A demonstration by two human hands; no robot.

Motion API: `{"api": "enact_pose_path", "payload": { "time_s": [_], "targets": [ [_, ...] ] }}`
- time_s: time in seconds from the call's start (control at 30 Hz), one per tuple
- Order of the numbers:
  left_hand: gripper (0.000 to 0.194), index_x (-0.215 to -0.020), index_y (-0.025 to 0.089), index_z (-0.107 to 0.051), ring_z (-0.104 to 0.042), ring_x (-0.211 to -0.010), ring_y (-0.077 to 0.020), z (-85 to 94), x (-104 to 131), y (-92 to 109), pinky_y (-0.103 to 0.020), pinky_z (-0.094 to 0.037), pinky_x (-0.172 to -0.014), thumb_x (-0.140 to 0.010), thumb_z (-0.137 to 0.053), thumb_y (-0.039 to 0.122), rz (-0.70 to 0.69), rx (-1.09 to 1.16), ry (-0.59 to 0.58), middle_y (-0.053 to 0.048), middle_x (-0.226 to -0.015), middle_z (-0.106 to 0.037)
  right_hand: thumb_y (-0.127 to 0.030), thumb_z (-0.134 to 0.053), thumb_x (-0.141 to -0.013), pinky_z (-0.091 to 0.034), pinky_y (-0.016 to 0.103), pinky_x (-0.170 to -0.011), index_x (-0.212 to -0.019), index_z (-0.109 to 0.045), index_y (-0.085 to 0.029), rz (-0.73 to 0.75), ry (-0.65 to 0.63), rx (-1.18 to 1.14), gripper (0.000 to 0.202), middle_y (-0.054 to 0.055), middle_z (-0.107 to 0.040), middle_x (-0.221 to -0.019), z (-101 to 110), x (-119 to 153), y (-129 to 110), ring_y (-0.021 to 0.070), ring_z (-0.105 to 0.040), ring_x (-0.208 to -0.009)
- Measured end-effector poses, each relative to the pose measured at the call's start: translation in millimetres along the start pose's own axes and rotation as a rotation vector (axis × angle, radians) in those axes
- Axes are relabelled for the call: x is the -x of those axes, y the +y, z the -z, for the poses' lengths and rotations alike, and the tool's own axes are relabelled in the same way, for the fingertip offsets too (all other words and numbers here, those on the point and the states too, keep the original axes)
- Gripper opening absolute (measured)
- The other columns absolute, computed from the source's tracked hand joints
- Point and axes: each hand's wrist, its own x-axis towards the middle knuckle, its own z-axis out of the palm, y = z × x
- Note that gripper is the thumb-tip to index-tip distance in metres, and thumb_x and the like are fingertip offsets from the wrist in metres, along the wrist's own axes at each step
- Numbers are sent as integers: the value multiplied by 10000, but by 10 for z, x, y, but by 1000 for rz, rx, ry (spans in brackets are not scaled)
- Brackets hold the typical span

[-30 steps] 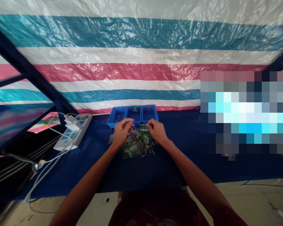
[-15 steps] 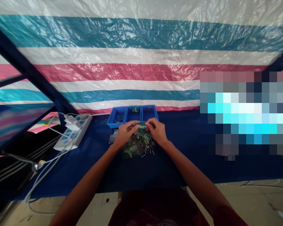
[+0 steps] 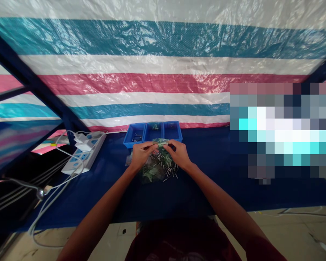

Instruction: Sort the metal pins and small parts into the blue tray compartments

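Between both hands is a small clear plastic bag (image 3: 161, 141) with a green tint and something pale in it. My left hand (image 3: 141, 156) pinches its left side between thumb and fingers. On the right side, my right hand (image 3: 179, 154) grips it the same way. Below them lies a heap of thin metal pin-like pieces (image 3: 171, 171), light and dark. Left of the heap are greenish clear plastic bags (image 3: 151, 174), partly under my left hand. Just behind the hands stands a blue tray (image 3: 131, 145) with three compartments; slim metal pieces lie in its left one, and small greenish pieces in its middle one.
A white power strip (image 3: 84, 154) with a plugged-in adapter (image 3: 83, 141) and trailing cables lies at the left of the blue table (image 3: 212, 181). A striped plastic sheet (image 3: 152, 83) hangs behind. Pixelation hides the area at right.
The small plastic bag is raised slightly and shows more plainly between the fingers. My left fingers have straightened along it, and my right hand has shifted a little left.
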Motion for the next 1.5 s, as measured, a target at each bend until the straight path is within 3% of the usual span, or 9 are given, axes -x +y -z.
{"api": "enact_pose_path", "payload": {
  "time_s": [0.17, 0.7, 0.93, 1.1, 1.17, 1.23, 1.33, 1.43, 1.5],
  "targets": [
    [307, -796, 149, -724, -633, -546, -159, -4, 13, -37, -253, -525, -545, -785, -688, 454, 10, -9, -39, -32, -631, -698, -427, -538, -909, -410, 252, -612, -735, -641, -188, 37, 38, 26, 313, 14, -622, -656, -13, -2, 58, 141, -535, -589],
    [300, -663, 154, -661, -597, -528, -140, 7, 12, -27, -240, -472, -525, -788, -697, 424, -9, -27, 8, -10, -571, -641, -418, -580, -881, -463, 261, -630, -764, -683, -189, 41, 79, -55, 277, 33, -692, -737, 14, 2, 7, 151, -594, -629],
    [406, -1072, 156, -650, -622, -532, -150, -17, 12, -47, -240, -486, -489, -759, -738, 400, 43, 127, -52, 8, -632, -646, -358, -577, -889, -433, 253, -616, -687, -626, -195, 45, 87, -15, 264, 0, -627, -641, 25, 0, 7, 135, -554, -579],
    [457, -1161, 168, -605, -615, -510, -132, -7, 6, -6, -220, -483, -491, -773, -731, 374, 26, 126, -63, 49, -581, -570, -353, -543, -911, -433, 253, -603, -697, -615, -192, 63, 62, -26, 277, 3, -619, -647, 31, 7, -25, 133, -551, -579],
    [476, -1177, 173, -580, -599, -483, -122, -1, 4, -1, -212, -471, -478, -773, -733, 374, 20, 137, -50, 70, -556, -528, -349, -472, -948, -448, 256, -604, -757, -637, -192, 45, 53, -51, 297, 5, -615, -652, 30, 12, -24, 132, -553, -570],
    [491, -1176, 177, -555, -583, -454, -116, 7, 1, -2, -210, -463, -464, -769, -737, 382, 29, 167, -42, 83, -547, -506, -308, -416, -966, -472, 259, -608, -970, -660, -199, 32, 51, -85, 267, 7, -634, -710, 26, 17, -9, 127, -561, -568],
    [498, -1154, 186, -529, -563, -419, -109, 18, -3, -4, -211, -457, -447, -760, -746, 400, 57, 220, -61, 85, -556, -518, -236, -444, -931, -509, 264, -611, -1311, -527, -240, 74, 39, -87, 390, 43, -662, -939, 20, 23, 18, 130, -588, -643],
    [477, -1133, 194, -526, -556, -414, -106, 23, -11, -4, -213, -456, -447, -766, -740, 411, 75, 251, -90, 74, -573, -547, -222, -473, -910, -530, 270, -618, -1314, -538, -266, 141, 10, -49, 412, 87, -614, -1126, 19, 26, 32, 151, -605, -770],
    [453, -1125, 196, -533, -561, -425, -110, 21, -16, -5, -218, -463, -458, -777, -729, 410, 91, 263, -124, 67, -576, -561, -234, -480, -913, -534, 267, -618, -1246, -586, -260, 154, 11, -38, 350, 93, -598, -1141, 22, 25, 36, 158, -608, -805]
  ]
}}
